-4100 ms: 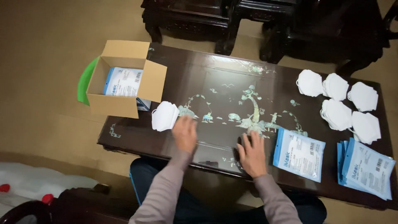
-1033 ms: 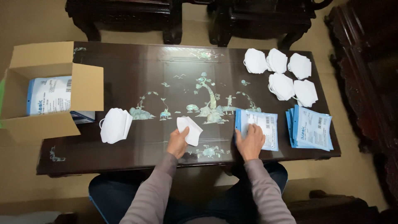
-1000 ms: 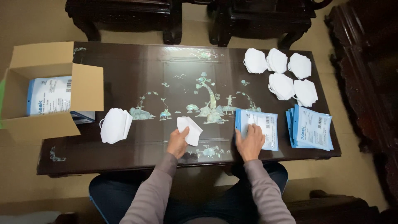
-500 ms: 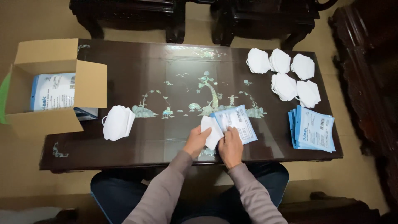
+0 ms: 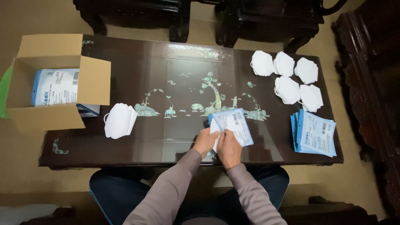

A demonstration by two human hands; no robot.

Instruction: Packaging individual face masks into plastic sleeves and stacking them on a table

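My left hand and my right hand meet at the table's front edge. Together they hold a folded white mask and a blue and white flat pouch; the mask sits at the pouch's near end, partly hidden by my fingers. A small stack of white masks lies to the left. Several white masks lie spread at the far right, with a pile of blue pouches in front of them.
An open cardboard box with packed pouches inside overhangs the dark inlaid table at the left. Dark wooden chairs stand behind the table. A dark cabinet stands at the right.
My left hand has brought the mask rightward, and my right hand has drawn the pouch in from the right. Both now meet at the front centre, mask against pouch.
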